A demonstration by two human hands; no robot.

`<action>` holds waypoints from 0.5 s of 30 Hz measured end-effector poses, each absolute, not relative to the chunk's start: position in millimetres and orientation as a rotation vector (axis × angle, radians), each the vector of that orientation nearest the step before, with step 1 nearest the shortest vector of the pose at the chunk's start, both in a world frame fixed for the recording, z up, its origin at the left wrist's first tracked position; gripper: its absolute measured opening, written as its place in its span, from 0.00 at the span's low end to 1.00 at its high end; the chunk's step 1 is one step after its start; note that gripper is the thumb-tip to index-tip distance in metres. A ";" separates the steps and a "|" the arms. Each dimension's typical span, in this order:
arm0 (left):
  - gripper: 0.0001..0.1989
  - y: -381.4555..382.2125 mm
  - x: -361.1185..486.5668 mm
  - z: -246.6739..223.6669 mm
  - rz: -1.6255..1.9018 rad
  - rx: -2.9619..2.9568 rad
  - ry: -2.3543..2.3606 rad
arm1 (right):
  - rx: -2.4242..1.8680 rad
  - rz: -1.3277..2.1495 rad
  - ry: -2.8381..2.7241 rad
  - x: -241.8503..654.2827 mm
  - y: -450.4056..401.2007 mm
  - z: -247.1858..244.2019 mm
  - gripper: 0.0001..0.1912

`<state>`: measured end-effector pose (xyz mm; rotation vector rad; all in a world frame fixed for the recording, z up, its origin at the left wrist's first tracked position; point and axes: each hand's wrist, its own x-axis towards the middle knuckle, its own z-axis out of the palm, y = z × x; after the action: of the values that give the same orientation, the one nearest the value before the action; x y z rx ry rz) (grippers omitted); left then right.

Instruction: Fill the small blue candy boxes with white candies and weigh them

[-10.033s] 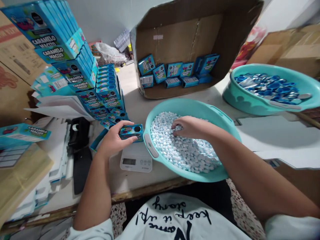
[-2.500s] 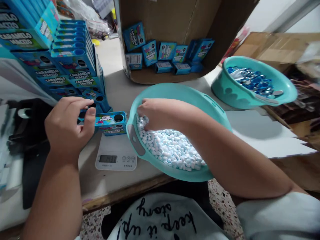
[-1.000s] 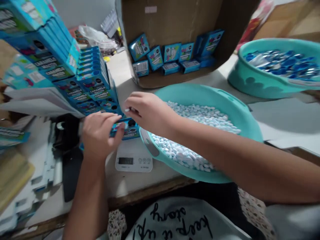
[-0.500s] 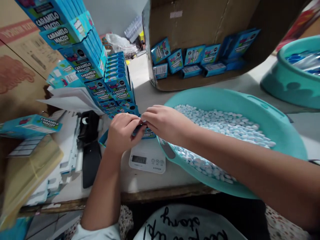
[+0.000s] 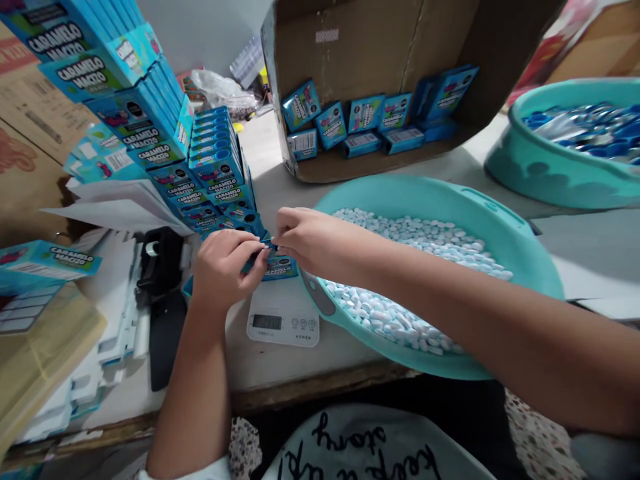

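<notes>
My left hand [image 5: 225,267] is closed around a small blue item [image 5: 271,245], mostly hidden by the fingers, so I cannot tell its kind. From the other side, my right hand [image 5: 305,240] pinches at the same item with thumb and fingertips. Both hands are above a white digital scale [image 5: 305,338], whose display is lit. Just beneath the fingers, a blue candy box [image 5: 281,268] shows its printed front at the back of the scale. Close to the right, under my right forearm, a turquoise tub [image 5: 537,280] holds many pale blue and white candies [image 5: 385,313].
Stacked blue candy boxes [image 5: 220,175] rise at the left. A cardboard box [image 5: 375,60] on its side holds several small blue boxes. Another turquoise tub [image 5: 530,170] with blue pieces stands far right. A black tape dispenser [image 5: 160,263] and flat cartons [image 5: 117,327] lie left.
The view has shifted slightly to the right. My hands have drawn a little apart, and more of the small blue item shows between the fingertips.
</notes>
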<state>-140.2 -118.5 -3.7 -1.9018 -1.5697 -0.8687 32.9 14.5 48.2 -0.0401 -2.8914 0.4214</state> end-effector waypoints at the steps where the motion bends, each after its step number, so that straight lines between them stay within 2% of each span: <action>1: 0.06 -118.4 -140.1 -3.6 -0.864 -1.903 -1.570 | -0.045 0.364 -2.935 33.5 12.1 49.5 0.11; 7: 0.05 -119.3 -140.7 -3.8 -0.854 -1.908 -1.583 | -0.262 0.211 -3.046 42.8 12.3 76.9 0.09; 12: 0.06 -120.6 -143.9 -4.3 -0.857 -1.820 -1.629 | -0.825 0.120 -3.126 50.4 42.9 79.8 0.08; 15: 0.08 -120.3 -145.0 -4.6 -0.875 -1.738 -1.670 | -1.000 0.133 -3.234 46.8 47.3 67.3 0.16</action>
<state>-145.0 -120.3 -4.6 -1.7383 -1.6698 -0.8748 46.8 47.3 67.3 -0.9996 -3.2336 0.1332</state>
